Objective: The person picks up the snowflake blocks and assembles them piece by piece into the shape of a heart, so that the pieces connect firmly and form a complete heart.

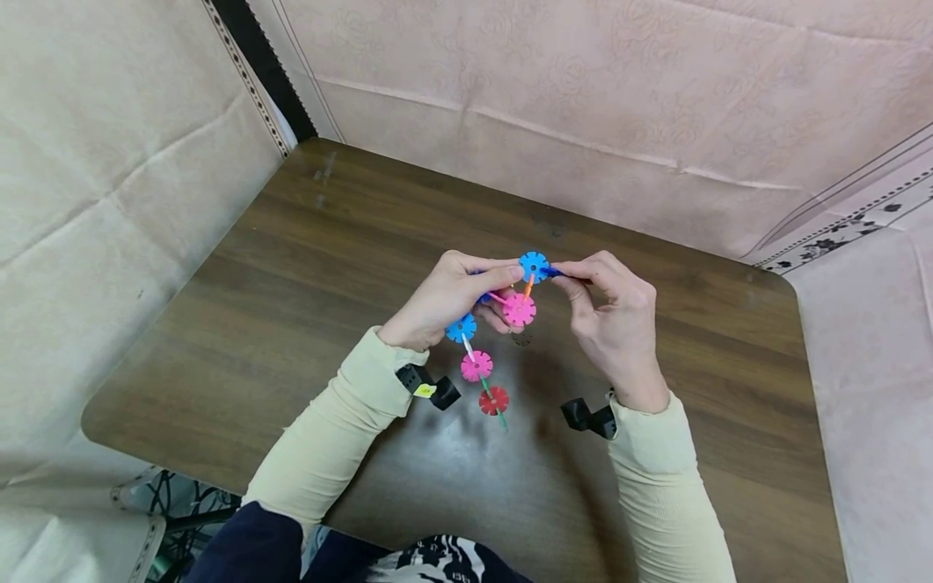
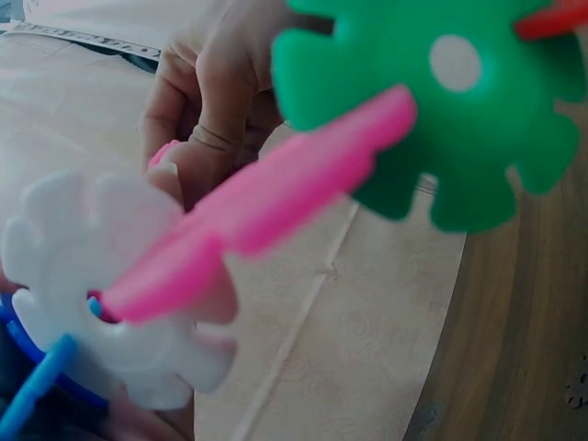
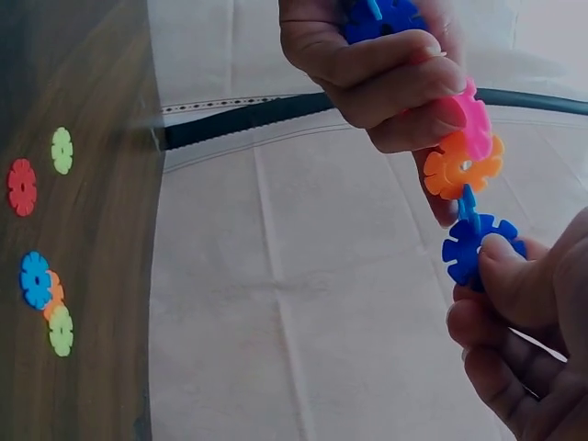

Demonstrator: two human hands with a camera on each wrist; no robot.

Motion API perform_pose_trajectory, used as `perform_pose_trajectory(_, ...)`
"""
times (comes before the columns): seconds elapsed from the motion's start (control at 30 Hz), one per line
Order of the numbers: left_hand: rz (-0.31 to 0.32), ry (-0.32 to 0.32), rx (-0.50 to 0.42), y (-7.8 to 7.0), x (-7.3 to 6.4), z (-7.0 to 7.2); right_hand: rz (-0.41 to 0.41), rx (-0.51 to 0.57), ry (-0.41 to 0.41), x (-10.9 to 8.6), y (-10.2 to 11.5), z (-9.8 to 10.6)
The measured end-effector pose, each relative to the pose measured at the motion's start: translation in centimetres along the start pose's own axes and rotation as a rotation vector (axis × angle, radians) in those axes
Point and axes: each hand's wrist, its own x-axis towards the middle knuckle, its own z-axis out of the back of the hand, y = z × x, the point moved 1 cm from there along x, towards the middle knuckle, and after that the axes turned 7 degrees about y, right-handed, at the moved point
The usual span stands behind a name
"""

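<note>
A chain of slotted, notched plastic discs runs between the two hands. My left hand [image 1: 461,287] grips it, thumb and fingers closing near a light blue disc [image 1: 534,267] and a pink disc [image 1: 519,310]. From that hand another stretch dangles, with a pink disc [image 1: 477,366] and a red disc [image 1: 495,400]. My right hand [image 1: 615,320] pinches a dark blue disc [image 3: 467,248], which a blue piece seen edge-on links to an orange disc [image 3: 448,172]. Close to the left wrist camera, a white disc [image 2: 138,354] and a green disc [image 2: 367,55] flank a pink one.
Loose discs lie on the wooden table [image 3: 101,257] in the right wrist view, among them a red disc [image 3: 22,187] and a blue disc [image 3: 36,280]. Pale patterned cloth [image 1: 568,105] hangs behind the table and at both sides.
</note>
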Motion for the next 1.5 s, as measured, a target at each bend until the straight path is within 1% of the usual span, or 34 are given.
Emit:
perform_pose_trajectory(0.13,0.002,0.016,-0.003,0.2,-0.1,0.0,-0.024,0.034,-0.014,0.1,1.0,0.0)
perform_pose_trajectory(0.27,0.014,0.011,-0.012,0.3,-0.1,0.1,-0.057,0.101,-0.039,0.3,2.3,-0.1)
perform_pose_trajectory(0.37,0.008,0.011,-0.01,0.4,-0.1,0.2,-0.085,0.141,-0.039,0.4,2.6,-0.2)
perform_pose_trajectory(0.43,0.005,0.009,-0.019,0.4,-0.1,0.4,-0.112,0.149,-0.016,0.4,2.5,-0.2)
perform_pose_trajectory(0.47,0.004,0.003,-0.027,0.4,-0.2,0.5,-0.139,0.149,0.003,0.3,2.3,-0.2)
perform_pose_trajectory(0.53,-0.003,-0.019,-0.054,0.4,-0.2,0.8,-0.211,0.162,0.05,0.2,1.7,-0.2)
perform_pose_trajectory(0.57,-0.002,-0.037,-0.071,0.4,-0.3,0.9,-0.256,0.173,0.075,-0.1,0.8,-0.4)
perform_pose_trajectory(0.63,-0.004,-0.07,-0.106,0.3,-0.3,1.2,-0.363,0.159,0.155,-0.8,-1.4,-1.2)
perform_pose_trajectory(0.7,-0.006,-0.096,-0.129,0.2,-0.4,1.4,-0.488,0.119,0.278,-1.8,-3.8,-2.3)
perform_pose_trajectory(0.77,0.0,-0.11,-0.139,0.2,-0.5,1.4,-0.598,0.048,0.44,-3.0,-6.2,-3.9)
perform_pose_trajectory(0.83,0.004,-0.105,-0.136,0.2,-0.6,1.3,-0.681,-0.042,0.623,-3.9,-7.3,-5.1)
perform_pose_trajectory(0.9,0.004,-0.094,-0.119,0.2,-0.7,1.2,-0.733,-0.095,0.742,-4.5,-8.1,-6.2)
perform_pose_trajectory(0.93,0.004,-0.088,-0.109,0.2,-0.7,1.2,-0.744,-0.117,0.779,-4.8,-8.4,-6.6)
perform_pose_trajectory(1.0,-0.002,-0.08,-0.093,0.2,-0.7,1.1,-0.746,-0.156,0.818,-5.0,-8.8,-7.1)
perform_pose_trajectory(1.07,-0.008,-0.077,-0.079,0.2,-0.7,1.1,-0.735,-0.175,0.826,-5.1,-9.1,-7.2)
perform_pose_trajectory(1.13,-0.01,-0.075,-0.074,0.2,-0.6,1.2,-0.72,-0.17,0.83,-5.1,-9.3,-7.3)
perform_pose_trajectory(1.27,-0.018,-0.06,-0.067,0.1,-0.5,1.3,-0.728,-0.115,0.844,-5.1,-9.8,-7.0)
perform_pose_trajectory(1.3,-0.017,-0.056,-0.07,0.1,-0.5,1.3,-0.728,-0.093,0.834,-5.2,-10.0,-6.9)
perform_pose_trajectory(1.37,-0.012,-0.054,-0.075,0.1,-0.5,1.3,-0.722,-0.055,0.774,-5.0,-10.0,-6.3)
perform_pose_trajectory(1.4,-0.006,-0.054,-0.081,0.1,-0.5,1.3,-0.714,-0.032,0.72,-4.9,-9.8,-5.8)
perform_pose_trajectory(1.43,0.002,-0.057,-0.092,0.0,-0.5,1.3,-0.692,-0.008,0.652,-4.6,-9.6,-5.3)
perform_pose_trajectory(1.5,0.013,-0.065,-0.112,0.0,-0.5,1.3,-0.643,0.086,0.477,-3.7,-8.7,-4.0)
